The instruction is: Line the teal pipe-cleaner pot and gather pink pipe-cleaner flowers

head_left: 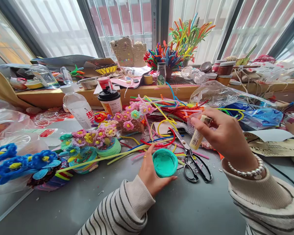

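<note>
My left hand (148, 169) curls round a small round tub (165, 163) with a turquoise-green inside, thumb along its near side and fingers along its left. In my right hand (221, 132) is a small cream-coloured bottle (198, 138) with a barcode label, tilted with its lower end to the left. What the bottle contains cannot be made out. A pair of black-handled scissors (191, 160) lies on the grey table, to the right of the tub and below the bottle. Pipe cleaners (166, 138) in several colours are strewn just beyond the tub.
Pipe-cleaner flowers in blue (16, 166) and pink (134, 112) stand at the left and middle. A plastic water bottle (77, 106) and a black-lidded paper cup (110, 99) are behind them. Clear plastic wrapping (225, 94) lies back right, before a cluttered windowsill (137, 91).
</note>
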{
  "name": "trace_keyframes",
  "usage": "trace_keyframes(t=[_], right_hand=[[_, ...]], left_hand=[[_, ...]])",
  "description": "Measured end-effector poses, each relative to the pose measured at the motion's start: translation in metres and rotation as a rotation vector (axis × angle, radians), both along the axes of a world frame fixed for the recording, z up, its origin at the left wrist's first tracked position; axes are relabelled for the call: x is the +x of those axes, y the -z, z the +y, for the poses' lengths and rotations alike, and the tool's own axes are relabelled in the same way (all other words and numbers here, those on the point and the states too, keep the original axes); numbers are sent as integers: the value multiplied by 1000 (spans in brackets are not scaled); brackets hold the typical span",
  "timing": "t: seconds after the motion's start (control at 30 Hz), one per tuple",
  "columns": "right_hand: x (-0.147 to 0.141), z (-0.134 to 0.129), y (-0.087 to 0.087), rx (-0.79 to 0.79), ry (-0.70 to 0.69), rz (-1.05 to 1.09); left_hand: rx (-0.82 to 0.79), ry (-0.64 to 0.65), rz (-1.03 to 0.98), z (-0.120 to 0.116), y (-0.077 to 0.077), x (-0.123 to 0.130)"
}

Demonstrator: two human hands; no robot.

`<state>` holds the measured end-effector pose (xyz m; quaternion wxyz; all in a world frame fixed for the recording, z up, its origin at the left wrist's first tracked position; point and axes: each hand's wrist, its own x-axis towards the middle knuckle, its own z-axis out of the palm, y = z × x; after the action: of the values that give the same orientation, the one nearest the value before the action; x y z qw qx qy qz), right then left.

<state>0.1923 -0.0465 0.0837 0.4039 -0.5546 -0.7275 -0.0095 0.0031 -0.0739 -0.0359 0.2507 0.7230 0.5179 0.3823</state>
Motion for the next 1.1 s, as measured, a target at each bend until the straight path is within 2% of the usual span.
trace_keyframes(t=[0.07, 0.1, 0.17, 0.27, 0.33, 0.57, 0.8, 1.1], right_hand=[[2, 2, 17, -164, -92, 83], [3, 2, 27, -287, -188, 113], [4, 0, 50, -437, -356, 134], [4, -4, 78, -481, -459, 92], [3, -5, 88, -454, -536, 73], [-6, -4, 95, -435, -695, 47], [-7, -8, 97, -417, -696, 108], [-8, -9, 97, -424, -667, 106]], left_hand=[[-50, 98, -94, -1, 3, -4], [-64, 161, -151, -1, 4, -6], [-94, 232, -251, -2, 5, -9], [-153, 173, -290, -3, 0, -11], [-177, 129, -273, -3, -5, -11], [-194, 212, -293, -1, -12, -13], [-237, 193, -313, -3, -15, -12], [-229, 169, -276, -4, -12, -12]])
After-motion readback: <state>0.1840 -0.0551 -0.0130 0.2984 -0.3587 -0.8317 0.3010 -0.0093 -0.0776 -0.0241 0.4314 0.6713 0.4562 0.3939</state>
